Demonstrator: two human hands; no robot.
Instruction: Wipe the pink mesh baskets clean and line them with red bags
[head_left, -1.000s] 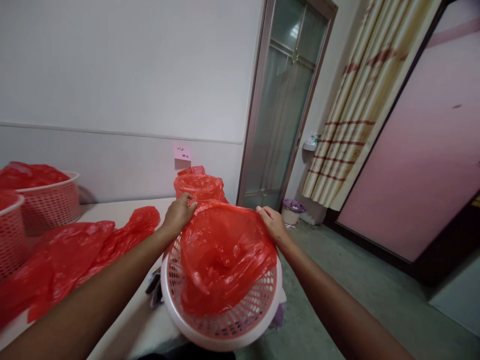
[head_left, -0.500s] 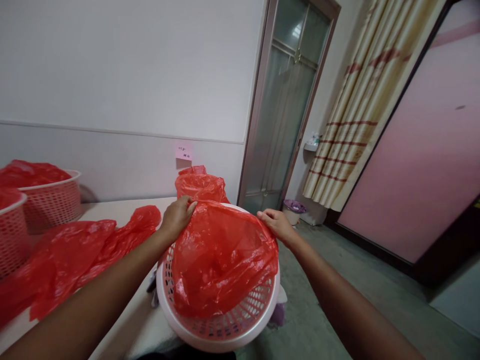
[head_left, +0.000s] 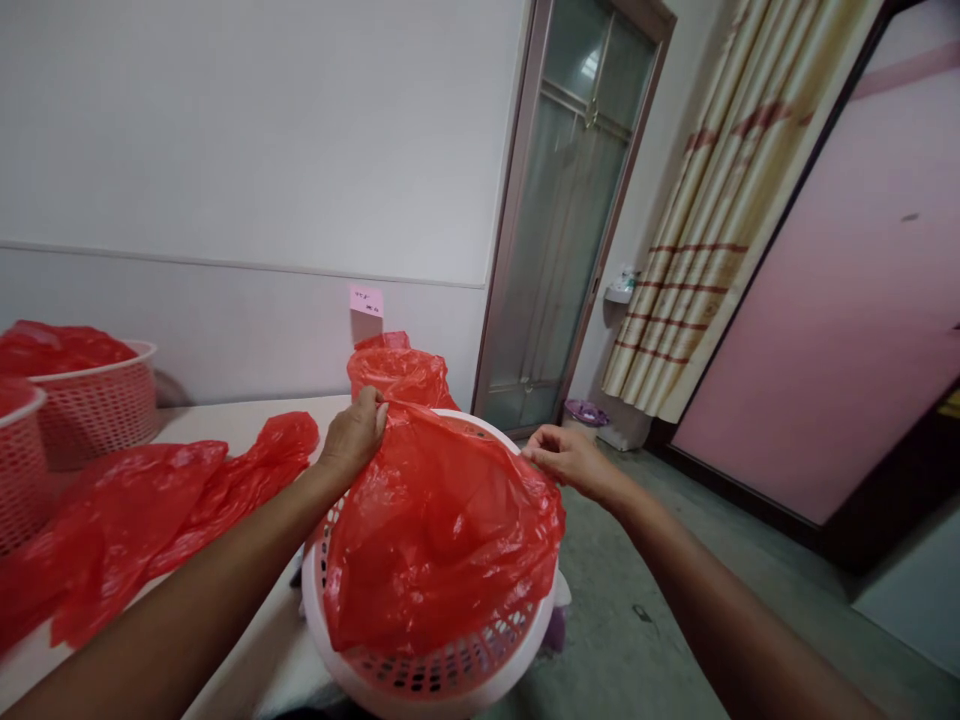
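Note:
A red plastic bag (head_left: 442, 530) lies spread over the mouth of a pink perforated basket (head_left: 319, 590), covering most of its inside. My left hand (head_left: 354, 432) pinches the bag's edge near the basket's far left rim. At the far right rim, my right hand (head_left: 570, 460) has its thumb and fingers closed on the bag's edge. The bag's near side sags into the basket, and the holes of the near wall show below it. What lies under the bag is hidden.
Loose red bags (head_left: 172, 500) lie on the white table (head_left: 262, 640) at left. Behind them stands a bag-lined pink basket (head_left: 105, 400), with another at the left edge. More red plastic (head_left: 397, 375) is by the wall. A small bin (head_left: 585, 415) stands on the floor.
My right hand has moved slightly right and toward me along the rim. The bag is spread wider and reaches farther toward the basket's near left side.

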